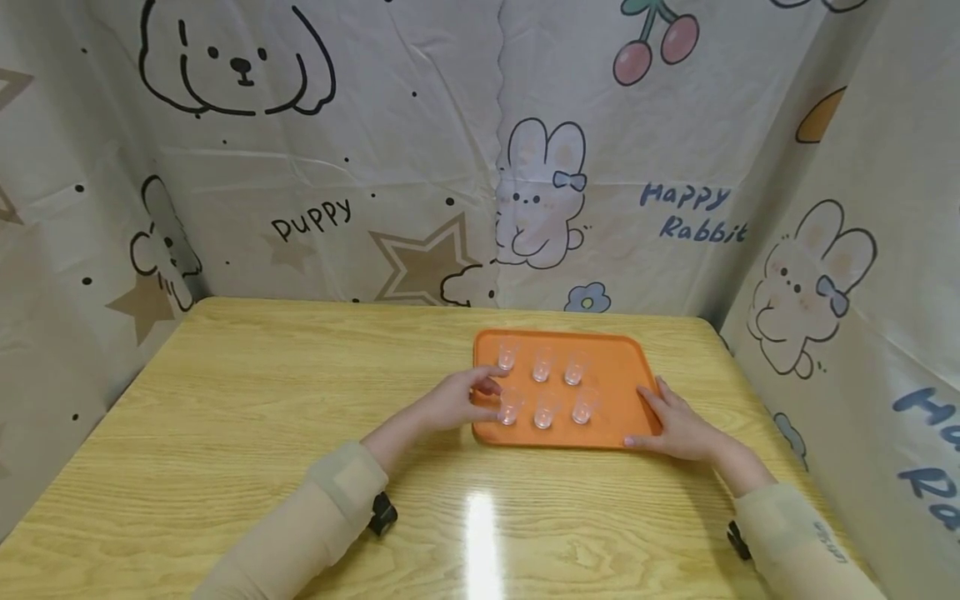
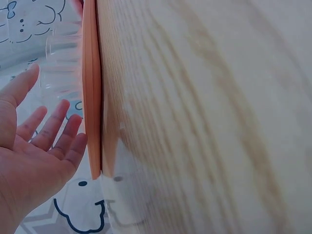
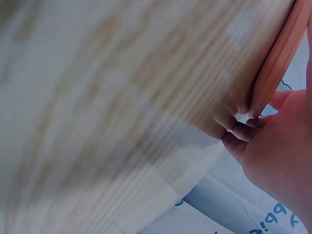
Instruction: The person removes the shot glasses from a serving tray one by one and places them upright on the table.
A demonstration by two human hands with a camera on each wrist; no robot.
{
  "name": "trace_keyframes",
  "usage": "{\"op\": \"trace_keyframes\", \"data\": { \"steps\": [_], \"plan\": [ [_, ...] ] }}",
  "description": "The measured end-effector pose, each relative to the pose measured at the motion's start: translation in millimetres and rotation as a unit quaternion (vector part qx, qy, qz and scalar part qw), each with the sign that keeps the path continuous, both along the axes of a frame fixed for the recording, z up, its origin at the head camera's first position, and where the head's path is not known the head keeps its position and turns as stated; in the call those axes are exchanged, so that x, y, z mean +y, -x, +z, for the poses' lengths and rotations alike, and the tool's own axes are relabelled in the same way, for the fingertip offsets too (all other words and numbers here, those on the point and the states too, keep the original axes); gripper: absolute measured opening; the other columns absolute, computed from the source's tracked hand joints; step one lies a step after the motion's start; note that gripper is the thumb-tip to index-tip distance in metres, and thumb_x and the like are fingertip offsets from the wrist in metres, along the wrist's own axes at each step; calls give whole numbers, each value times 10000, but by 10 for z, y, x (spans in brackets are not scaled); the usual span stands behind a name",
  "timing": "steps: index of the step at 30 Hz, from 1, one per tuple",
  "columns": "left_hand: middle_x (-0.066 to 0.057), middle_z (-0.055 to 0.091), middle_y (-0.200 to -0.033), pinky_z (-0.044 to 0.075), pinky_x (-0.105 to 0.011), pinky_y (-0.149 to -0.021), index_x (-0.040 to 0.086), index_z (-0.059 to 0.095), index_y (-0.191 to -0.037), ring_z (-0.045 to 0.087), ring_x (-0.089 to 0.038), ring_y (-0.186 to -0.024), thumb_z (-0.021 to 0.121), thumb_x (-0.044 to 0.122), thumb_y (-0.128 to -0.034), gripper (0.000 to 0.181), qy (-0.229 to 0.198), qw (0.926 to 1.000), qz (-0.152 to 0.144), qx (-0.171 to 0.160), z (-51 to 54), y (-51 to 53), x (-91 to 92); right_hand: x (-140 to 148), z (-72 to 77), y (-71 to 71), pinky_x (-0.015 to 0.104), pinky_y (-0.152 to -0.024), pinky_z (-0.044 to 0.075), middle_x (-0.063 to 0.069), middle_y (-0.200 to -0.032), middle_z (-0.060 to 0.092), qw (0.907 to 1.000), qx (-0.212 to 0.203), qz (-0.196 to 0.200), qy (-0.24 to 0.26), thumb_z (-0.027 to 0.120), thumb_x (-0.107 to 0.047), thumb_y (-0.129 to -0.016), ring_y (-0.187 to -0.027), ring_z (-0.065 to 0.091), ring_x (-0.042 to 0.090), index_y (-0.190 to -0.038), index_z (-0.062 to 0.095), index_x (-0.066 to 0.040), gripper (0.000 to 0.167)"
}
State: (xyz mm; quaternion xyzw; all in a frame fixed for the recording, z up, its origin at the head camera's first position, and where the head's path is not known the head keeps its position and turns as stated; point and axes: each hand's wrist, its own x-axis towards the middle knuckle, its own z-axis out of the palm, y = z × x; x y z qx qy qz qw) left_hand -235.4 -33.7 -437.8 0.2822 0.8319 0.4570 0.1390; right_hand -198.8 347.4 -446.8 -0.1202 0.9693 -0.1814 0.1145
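Observation:
An orange tray point(image 1: 618, 367) lies on the table with several small clear cups in two rows, such as a front-left cup point(image 1: 508, 410) and a back-right cup point(image 1: 574, 369). My left hand point(image 1: 450, 402) is at the tray's left side, thumb and fingers spread apart beside the front-left cup; contact with that cup cannot be made out. In the left wrist view, the left hand point(image 2: 36, 161) has relaxed fingers beside the tray edge point(image 2: 91, 97). My right hand point(image 1: 678, 427) rests on the tray's right edge, fingers spread. The right wrist view has the right hand point(image 3: 278, 151) against the tray rim point(image 3: 278, 63).
The wooden table point(image 1: 300, 358) extends left and in front of the tray. A printed cloth point(image 1: 420, 167) hangs behind and at both sides of the table. Light reflects off the tabletop near the front.

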Motion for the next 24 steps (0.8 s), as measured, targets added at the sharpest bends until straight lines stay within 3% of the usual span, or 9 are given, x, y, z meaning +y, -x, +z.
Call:
{"op": "trace_keyframes", "data": {
  "steps": [8,16,24],
  "plan": [
    [-46,632,-1018,489,-380,-890,62,602,-1156,594,-246,-1016,737,139,-820,371,-24,9998,184,55,-18,-11,61,7,-34,-16,686,-1018,209,360,-1501,3,10000,37,-26,38,686,-562,-776,-1327,97,578,-1458,204,74,1050],
    [-40,620,-968,478,-285,-773,37,597,-1142,587,-237,-954,759,156,-800,397,-114,9990,400,148,-42,-11,158,45,-40,-7,677,-1023,216,326,-1519,-3,9999,164,29,24,692,-554,-775,-1335,104,565,-1454,201,88,1056],
    [-22,613,-935,476,-270,-763,30,613,-1065,582,-204,-917,757,114,-793,319,-86,9982,547,233,-60,-9,185,4,-27,9,677,-1026,209,321,-1521,-13,9999,41,92,31,682,-556,-784,-1339,93,561,-1458,187,86,1054]
  ]
}}
